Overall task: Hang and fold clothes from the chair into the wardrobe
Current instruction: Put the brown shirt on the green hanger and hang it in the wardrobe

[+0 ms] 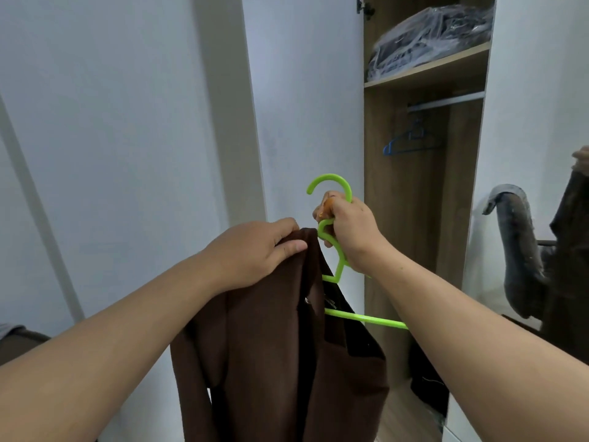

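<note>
A brown jacket (274, 346) hangs in front of me, partly draped on a lime-green plastic hanger (331, 183). My left hand (255, 250) pinches the jacket's top edge near the collar. My right hand (347, 231) grips the hanger's neck just below its hook. The hanger's lower bar (366, 319) sticks out to the right from under the jacket. The wardrobe (398, 218) stands open behind, with a metal rail (446, 102) under a shelf. The jacket's lower part runs out of view.
An empty blue hanger (411, 141) hangs on the rail. Clothes wrapped in plastic (430, 36) lie on the upper shelf. Dark garments (427, 378) sit low in the wardrobe. The white door (302, 106) stands open at left. At right, a mirror-like panel shows grey and dark clothes (522, 250).
</note>
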